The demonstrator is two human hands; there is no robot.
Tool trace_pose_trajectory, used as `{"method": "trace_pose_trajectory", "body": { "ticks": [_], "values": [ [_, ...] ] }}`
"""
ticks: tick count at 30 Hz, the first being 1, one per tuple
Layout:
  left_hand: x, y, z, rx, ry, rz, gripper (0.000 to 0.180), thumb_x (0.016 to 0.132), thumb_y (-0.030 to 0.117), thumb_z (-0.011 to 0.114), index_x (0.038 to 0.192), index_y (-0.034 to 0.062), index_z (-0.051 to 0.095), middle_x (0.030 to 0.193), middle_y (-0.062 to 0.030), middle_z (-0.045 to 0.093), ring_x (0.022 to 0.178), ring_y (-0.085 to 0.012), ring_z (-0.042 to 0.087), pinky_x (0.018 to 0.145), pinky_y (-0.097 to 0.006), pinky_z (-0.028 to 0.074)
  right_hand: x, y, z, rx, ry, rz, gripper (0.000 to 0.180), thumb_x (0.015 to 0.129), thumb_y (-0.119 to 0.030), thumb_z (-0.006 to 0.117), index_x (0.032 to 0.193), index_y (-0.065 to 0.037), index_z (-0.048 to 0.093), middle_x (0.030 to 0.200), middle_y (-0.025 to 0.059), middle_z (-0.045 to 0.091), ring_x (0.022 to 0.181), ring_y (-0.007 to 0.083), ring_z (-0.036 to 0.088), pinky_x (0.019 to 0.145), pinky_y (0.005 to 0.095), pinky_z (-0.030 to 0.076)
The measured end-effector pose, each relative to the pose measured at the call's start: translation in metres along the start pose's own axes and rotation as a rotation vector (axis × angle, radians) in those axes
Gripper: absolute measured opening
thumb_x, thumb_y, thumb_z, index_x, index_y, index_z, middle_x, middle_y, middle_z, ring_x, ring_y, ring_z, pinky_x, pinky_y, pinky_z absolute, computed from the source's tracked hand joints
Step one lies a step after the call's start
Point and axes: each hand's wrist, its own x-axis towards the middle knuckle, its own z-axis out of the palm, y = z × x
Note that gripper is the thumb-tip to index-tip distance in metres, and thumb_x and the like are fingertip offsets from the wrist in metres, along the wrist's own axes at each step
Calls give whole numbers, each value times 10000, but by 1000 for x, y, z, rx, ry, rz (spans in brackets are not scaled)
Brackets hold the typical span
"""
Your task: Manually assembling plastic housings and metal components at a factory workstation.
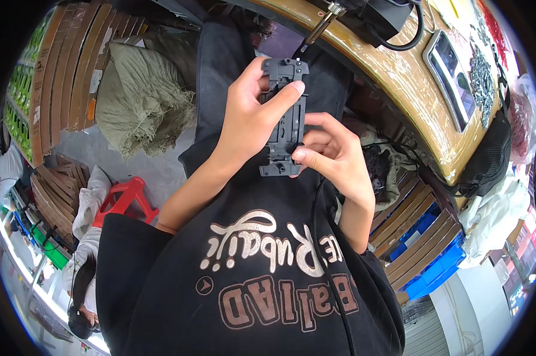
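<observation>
Grey plastic part (286, 118) is gripped between both hands: left hand (253, 121) closed around its far end, right hand (333, 155) pinching its near end.

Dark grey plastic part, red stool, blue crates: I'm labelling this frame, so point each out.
dark grey plastic part (285, 118): head view, middle of its slotted body.
red stool (124, 199): head view, its seat.
blue crates (437, 267): head view, front wall.

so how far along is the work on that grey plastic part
Done: the long dark grey plastic part is off the wooden bench and up over the lap. In hand: the left hand grips its upper half, the right hand pinches its lower end. Left: nothing shows what remains; the heap of small metal parts lies on the bench.
</observation>
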Motion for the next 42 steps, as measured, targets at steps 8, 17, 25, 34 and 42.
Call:
{"method": "trace_pose_trajectory", "body": {
  "ticks": [8,17,25,34,42],
  "values": [
    [5,6,1,23,-6,15,180,772,65,604,915,1,515,779,-24,581,686,-51,518,590,-197,430,2,-3,5,78,22,-21,359,760,28,618,1076,54,448,729,93,590,648,128,586,555,237,490],
    [7,9,2,28,7,21,186,768,65,607,916,1,515,782,-28,580,689,-56,523,592,-201,438,3,-4,6,64,39,-52,361,759,27,619,1076,57,449,711,80,578,638,118,577,554,227,481],
    [7,9,3,-1,8,13,173,771,67,609,903,8,515,768,-21,573,677,-47,517,577,-191,431,3,-4,6,64,44,-66,357,761,31,615,1076,61,448,697,72,570,628,114,573,548,224,477],
    [7,10,2,-23,3,2,170,774,69,609,904,14,515,757,-14,568,666,-43,516,571,-185,426,4,-4,6,79,28,-88,355,759,33,615,1074,60,453,705,78,580,620,113,574,534,223,473],
    [9,9,2,-1,6,13,170,770,73,611,899,16,518,756,-17,570,663,-45,517,565,-187,429,5,-4,7,101,43,-75,347,761,30,613,1072,61,461,709,76,583,624,112,574,537,222,478]
  ]
}}
